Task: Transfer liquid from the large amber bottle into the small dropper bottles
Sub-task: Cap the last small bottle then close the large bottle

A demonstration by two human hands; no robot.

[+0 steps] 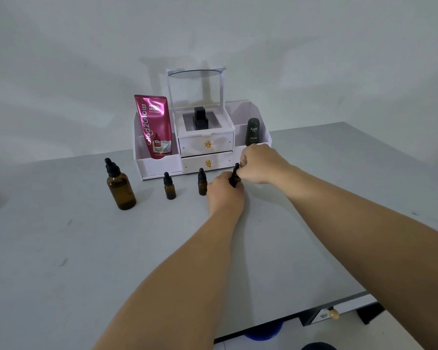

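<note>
The large amber bottle with a black dropper cap stands on the grey table at the left. Two small amber dropper bottles stand capped to its right. A third small dropper bottle is mostly hidden between my hands. My left hand grips its amber body from the near side. My right hand pinches its black dropper cap from the right.
A white cosmetics organiser with two drawers stands at the back of the table. It holds a pink serum pouch, a black square bottle and a dark green roll-on. The table's right edge runs diagonally at lower right.
</note>
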